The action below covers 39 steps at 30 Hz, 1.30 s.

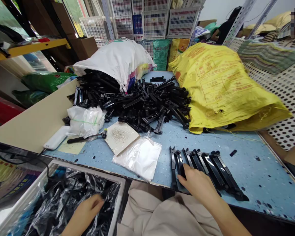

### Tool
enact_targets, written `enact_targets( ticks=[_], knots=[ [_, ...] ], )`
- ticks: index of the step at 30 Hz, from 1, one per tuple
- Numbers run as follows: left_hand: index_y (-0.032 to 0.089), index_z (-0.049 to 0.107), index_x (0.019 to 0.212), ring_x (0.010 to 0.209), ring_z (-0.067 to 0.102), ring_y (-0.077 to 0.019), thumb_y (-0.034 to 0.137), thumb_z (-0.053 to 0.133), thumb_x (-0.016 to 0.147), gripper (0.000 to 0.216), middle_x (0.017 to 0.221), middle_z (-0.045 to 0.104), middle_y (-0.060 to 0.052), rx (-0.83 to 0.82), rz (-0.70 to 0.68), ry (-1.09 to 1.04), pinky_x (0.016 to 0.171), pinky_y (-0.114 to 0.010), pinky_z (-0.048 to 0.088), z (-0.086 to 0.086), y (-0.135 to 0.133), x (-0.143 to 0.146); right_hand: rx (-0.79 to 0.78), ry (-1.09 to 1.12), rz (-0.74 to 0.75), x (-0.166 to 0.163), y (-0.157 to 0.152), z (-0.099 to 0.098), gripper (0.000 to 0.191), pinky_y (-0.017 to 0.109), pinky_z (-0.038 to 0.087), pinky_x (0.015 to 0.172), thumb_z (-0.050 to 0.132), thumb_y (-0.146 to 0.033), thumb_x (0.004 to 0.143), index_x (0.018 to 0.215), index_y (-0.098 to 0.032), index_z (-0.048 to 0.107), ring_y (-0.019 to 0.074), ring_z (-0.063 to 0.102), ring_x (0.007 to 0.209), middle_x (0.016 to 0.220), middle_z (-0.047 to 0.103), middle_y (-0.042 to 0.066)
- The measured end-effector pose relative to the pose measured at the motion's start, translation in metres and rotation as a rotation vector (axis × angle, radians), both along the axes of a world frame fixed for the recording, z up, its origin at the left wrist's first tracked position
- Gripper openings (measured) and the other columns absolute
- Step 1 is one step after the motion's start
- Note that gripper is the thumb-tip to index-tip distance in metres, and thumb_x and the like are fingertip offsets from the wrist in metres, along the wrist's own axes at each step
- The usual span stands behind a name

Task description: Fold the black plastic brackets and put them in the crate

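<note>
My right hand (pixel 196 183) rests on a row of several long black plastic parts (pixel 211 168) laid side by side near the table's front edge, its fingers lying on the leftmost pieces. My left hand (pixel 87 209) reaches down into a white bin (pixel 119 196) lined with a clear plastic bag holding black parts; the hand is blurred and its fingers do not show clearly. A big heap of the same black parts (pixel 142 101) spills from a white sack (pixel 115 60) at the back of the blue table (pixel 255 160).
A yellow sack (pixel 223 85) lies at the right. A small hammer (pixel 87 137), a white card with tiny metal bits (pixel 120 136), clear bags (pixel 140 157) and a tied white bag (pixel 85 119) sit left of centre. Stacked white baskets (pixel 157 19) stand behind. A person sits at far right.
</note>
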<state>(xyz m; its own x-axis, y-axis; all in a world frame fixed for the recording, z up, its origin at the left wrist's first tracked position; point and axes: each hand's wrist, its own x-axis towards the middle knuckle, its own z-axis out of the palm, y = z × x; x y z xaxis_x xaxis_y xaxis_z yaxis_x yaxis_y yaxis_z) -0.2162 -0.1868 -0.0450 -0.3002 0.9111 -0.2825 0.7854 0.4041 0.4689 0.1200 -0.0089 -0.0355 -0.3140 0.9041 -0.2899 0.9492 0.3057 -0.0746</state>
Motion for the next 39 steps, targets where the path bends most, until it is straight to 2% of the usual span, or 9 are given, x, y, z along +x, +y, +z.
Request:
enact_targets(
  ticks=[3,6,8,13,20,25,31,36,39],
  knots=[
    [0.018,0.065,0.077,0.076,0.062,-0.0191,0.026,0.039,0.093,0.032,0.077,0.067,-0.005,0.191,-0.233,0.003,0.073,-0.031,0.049,0.0,0.067,0.056,-0.014,0.073,-0.002,0.004,0.003,-0.006,0.024,0.035,0.047,0.062,0.049,-0.022,0.083,0.1,-0.014,0.063,0.0319,0.07,0.077,0.088,0.072,0.017],
    [0.012,0.067,0.095,0.096,0.058,-0.0282,0.024,0.052,0.087,0.021,0.099,0.065,-0.015,0.353,-0.259,0.17,0.084,-0.041,0.047,-0.007,0.134,0.106,-0.067,0.387,-0.082,0.019,0.007,-0.017,0.035,0.039,0.05,0.077,0.049,-0.025,0.082,0.114,-0.016,0.062,0.0309,0.068,0.094,0.104,0.071,0.015],
    [0.012,0.067,0.086,0.093,0.058,-0.0269,0.016,0.056,0.082,0.012,0.097,0.064,-0.014,0.348,-0.219,0.108,0.081,-0.04,0.046,-0.013,0.159,0.117,-0.154,0.685,-0.211,0.028,0.009,-0.024,0.042,0.039,0.051,0.083,0.053,-0.033,0.082,0.121,-0.019,0.059,0.0281,0.066,0.1,0.107,0.071,0.011],
    [0.016,0.057,0.057,0.065,0.055,-0.0144,0.02,0.064,0.074,0.019,0.066,0.057,0.0,0.252,-0.037,-0.359,0.066,-0.026,0.044,-0.017,0.169,0.087,-0.485,1.373,-0.542,0.018,0.011,-0.022,0.049,0.037,0.055,0.075,0.071,-0.046,0.073,0.116,-0.022,0.062,0.0244,0.066,0.092,0.104,0.07,0.007],
    [0.017,0.058,0.057,0.058,0.055,-0.0135,0.02,0.056,0.073,0.017,0.057,0.057,0.002,0.256,-0.006,-0.482,0.059,-0.024,0.043,-0.017,0.167,0.079,-0.772,1.921,-0.642,-0.06,0.029,-0.003,0.026,0.045,0.052,0.088,0.08,-0.038,0.068,0.081,-0.02,0.067,0.0196,0.064,0.085,0.086,0.069,0.002],
    [0.018,0.056,0.068,0.068,0.059,-0.0149,0.014,0.054,0.076,0.009,0.071,0.062,-0.001,0.365,0.0,-0.435,0.065,-0.026,0.048,-0.008,0.158,0.081,-0.847,1.914,-0.677,-0.102,0.032,-0.022,0.03,0.04,0.054,0.082,0.081,-0.039,0.063,0.079,-0.019,0.065,0.0173,0.063,0.078,0.081,0.067,0.001],
    [0.016,0.065,0.079,0.102,0.057,-0.0272,-0.003,0.04,0.077,0.032,0.11,0.063,-0.015,0.431,-0.255,0.179,0.088,-0.044,0.05,0.01,0.146,0.068,-0.777,1.856,-0.684,-0.079,0.016,-0.018,0.031,0.028,0.055,0.07,0.078,-0.039,0.069,0.09,-0.02,0.067,0.0143,0.062,0.073,0.084,0.068,0.001],
    [0.013,0.054,0.127,0.114,0.055,-0.0218,-0.003,0.04,0.073,0.058,0.131,0.054,-0.013,0.438,-0.235,-0.064,0.102,-0.04,0.046,0.003,0.157,0.06,-1.316,1.681,-0.633,-0.036,-0.013,-0.014,0.024,0.02,0.052,0.051,0.074,-0.034,0.076,0.087,-0.014,0.065,0.0142,0.065,0.066,0.085,0.069,0.008],
    [0.018,0.04,0.14,0.087,0.062,-0.0147,0.0,0.041,0.072,0.07,0.144,0.041,-0.014,0.375,-0.27,-0.268,0.086,-0.033,0.054,0.008,0.151,0.063,-1.628,1.622,-0.664,-0.037,-0.022,-0.025,0.029,0.013,0.051,0.052,0.073,-0.032,0.077,0.092,-0.009,0.065,0.0095,0.065,0.063,0.083,0.069,0.009]
  ],
)
